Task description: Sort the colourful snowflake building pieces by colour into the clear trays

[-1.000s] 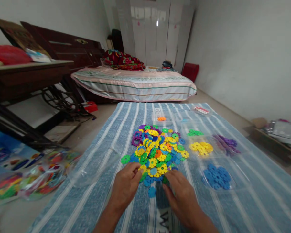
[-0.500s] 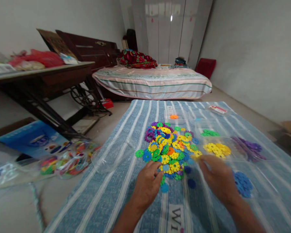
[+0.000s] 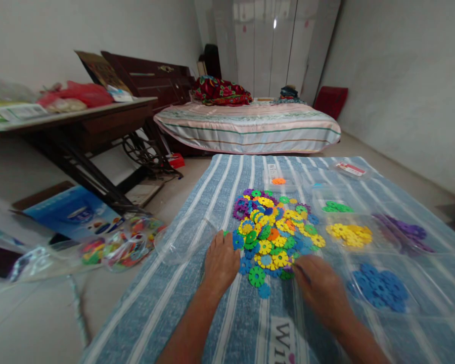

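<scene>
A heap of notched plastic discs [image 3: 273, 237], mostly yellow with blue, green, purple and orange, lies on the striped cloth. At its left edge my left hand [image 3: 223, 260] rests with fingers stretched out, partly covering a green disc. My right hand [image 3: 320, 285] is closed at the heap's lower right, with a dark blue disc [image 3: 302, 273] between its fingers. Close to that hand is a clear box of blue discs [image 3: 379, 285]. Behind it, further clear boxes hold yellow discs [image 3: 349, 235], purple discs [image 3: 411, 231] and green discs [image 3: 337, 207].
At the far side stand a box with orange discs [image 3: 278, 181] and a clear case with a red-and-white label [image 3: 351, 170]. A clear empty-looking container [image 3: 184, 242] lies left of the heap. Bags of colourful pieces [image 3: 125, 242] are beyond the left table edge; a bed [image 3: 250, 129] stands ahead.
My right hand has moved left to the heap's lower right, and loose dark blue discs there are gone from the cloth. My left hand has shifted to the heap's left edge, uncovering a green disc.
</scene>
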A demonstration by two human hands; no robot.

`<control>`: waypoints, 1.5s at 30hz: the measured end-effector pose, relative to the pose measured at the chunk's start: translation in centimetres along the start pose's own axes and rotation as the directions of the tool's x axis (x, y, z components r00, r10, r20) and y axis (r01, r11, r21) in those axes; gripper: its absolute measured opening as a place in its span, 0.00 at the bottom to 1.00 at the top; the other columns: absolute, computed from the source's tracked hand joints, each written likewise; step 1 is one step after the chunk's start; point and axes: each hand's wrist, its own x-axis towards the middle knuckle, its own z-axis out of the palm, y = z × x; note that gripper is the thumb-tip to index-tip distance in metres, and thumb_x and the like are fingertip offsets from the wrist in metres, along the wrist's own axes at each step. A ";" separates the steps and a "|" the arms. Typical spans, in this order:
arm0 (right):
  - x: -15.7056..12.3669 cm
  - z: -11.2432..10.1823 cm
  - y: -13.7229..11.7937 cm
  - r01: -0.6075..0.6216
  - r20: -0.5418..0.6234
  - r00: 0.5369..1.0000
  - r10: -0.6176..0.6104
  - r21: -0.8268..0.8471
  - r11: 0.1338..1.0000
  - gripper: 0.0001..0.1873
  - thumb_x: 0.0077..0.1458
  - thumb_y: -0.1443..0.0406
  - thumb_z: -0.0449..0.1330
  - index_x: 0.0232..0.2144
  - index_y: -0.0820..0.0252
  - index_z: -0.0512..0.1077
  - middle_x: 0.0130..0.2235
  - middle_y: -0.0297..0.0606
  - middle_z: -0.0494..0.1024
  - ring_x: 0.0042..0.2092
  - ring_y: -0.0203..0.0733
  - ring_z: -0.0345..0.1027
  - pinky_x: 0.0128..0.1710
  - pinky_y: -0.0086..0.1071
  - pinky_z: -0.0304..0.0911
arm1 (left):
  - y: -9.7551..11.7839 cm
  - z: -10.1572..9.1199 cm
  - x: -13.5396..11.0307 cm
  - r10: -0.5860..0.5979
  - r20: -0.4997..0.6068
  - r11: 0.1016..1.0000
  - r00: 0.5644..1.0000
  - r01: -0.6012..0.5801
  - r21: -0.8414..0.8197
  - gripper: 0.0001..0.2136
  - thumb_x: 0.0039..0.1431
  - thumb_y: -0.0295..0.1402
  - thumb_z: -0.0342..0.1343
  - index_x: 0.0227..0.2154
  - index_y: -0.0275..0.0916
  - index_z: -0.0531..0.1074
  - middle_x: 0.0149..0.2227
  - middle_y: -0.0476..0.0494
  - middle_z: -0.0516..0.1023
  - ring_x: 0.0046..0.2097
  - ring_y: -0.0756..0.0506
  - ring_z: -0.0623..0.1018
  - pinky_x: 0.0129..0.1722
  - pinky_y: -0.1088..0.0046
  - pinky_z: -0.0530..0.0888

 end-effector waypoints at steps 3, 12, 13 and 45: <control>-0.4 1.1 -1.9 0.039 -0.020 0.999 -0.039 0.028 0.999 0.09 0.60 0.68 0.51 0.34 0.59 0.72 0.38 0.41 0.75 0.43 0.42 0.68 0.46 0.38 0.65 | 0.3 0.2 0.3 0.017 -0.003 1.000 1.000 -0.017 0.007 0.21 0.57 0.32 0.50 0.54 0.32 0.63 0.58 0.28 0.64 0.60 0.37 0.64 0.58 0.59 0.61; 1.6 4.2 -6.1 0.041 0.202 0.979 -0.031 -0.044 0.998 0.18 0.46 0.58 0.67 0.39 0.60 0.74 0.54 0.48 0.70 0.59 0.58 0.57 0.55 0.52 0.57 | -0.8 2.1 0.3 0.086 -0.154 0.980 0.984 -0.112 -0.164 0.18 0.53 0.29 0.52 0.49 0.34 0.67 0.53 0.34 0.71 0.56 0.39 0.69 0.58 0.59 0.63; 1.7 4.5 -6.2 0.038 0.215 0.976 -0.027 -0.047 0.998 0.18 0.46 0.58 0.67 0.39 0.61 0.74 0.55 0.48 0.69 0.59 0.59 0.56 0.55 0.53 0.56 | -1.1 2.4 0.4 0.087 -0.194 0.971 0.977 -0.127 -0.204 0.18 0.53 0.28 0.52 0.48 0.34 0.67 0.52 0.34 0.72 0.56 0.39 0.70 0.58 0.59 0.64; 6.5 -3.8 5.8 -0.140 -0.130 0.982 0.134 -0.039 0.989 0.09 0.54 0.63 0.53 0.24 0.56 0.69 0.31 0.37 0.75 0.35 0.40 0.68 0.37 0.33 0.64 | -1.5 1.2 1.4 -0.125 0.077 0.576 0.989 0.135 -0.806 0.23 0.38 0.42 0.58 0.39 0.35 0.73 0.24 0.51 0.75 0.27 0.46 0.75 0.31 0.71 0.73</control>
